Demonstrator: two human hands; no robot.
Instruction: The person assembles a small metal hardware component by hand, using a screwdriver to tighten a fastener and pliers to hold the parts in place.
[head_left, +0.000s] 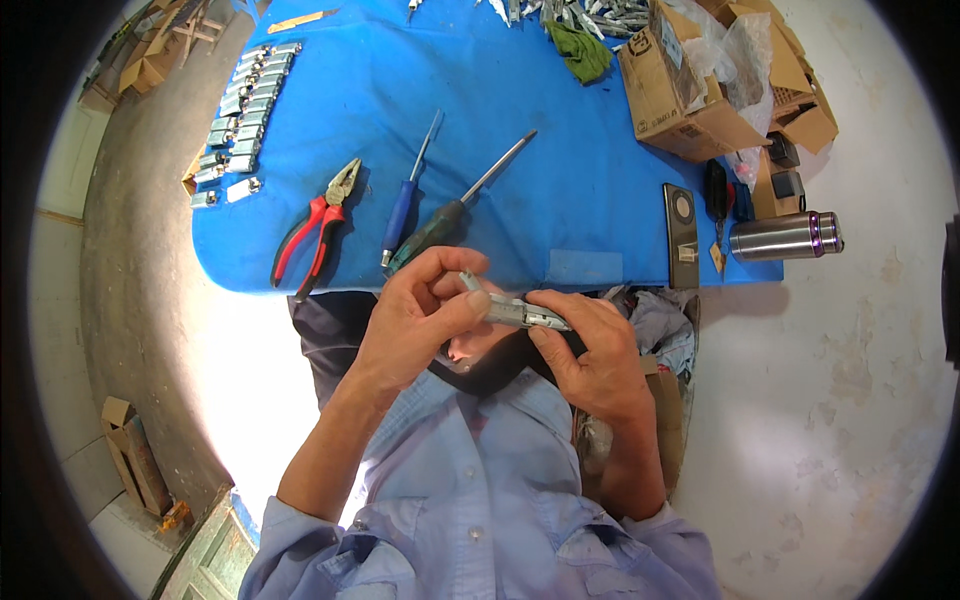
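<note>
The person holds a slim grey metal part above the lap, just off the near edge of the blue-covered worktop, left of that edge's right corner. The left hand pinches the part's left end between thumb and fingers, a small grey piece jutting up beside the fingertips. The right hand grips the other end, thumb below and fingers above (its remaining fingers curl out of clear sight).

Near the worktop's front edge, beyond the left hand, a green-handled screwdriver and a blue-handled screwdriver lie aslant. Left of them rest red-and-black pliers, their handle ends reaching the front edge. Small metal assemblies line the left edge in rows.

At the near right corner lies a steel flask, with a flat dark slab to its left. An open cardboard box stands along the right edge; a green cloth and loose metal pieces lie toward the far edge.
</note>
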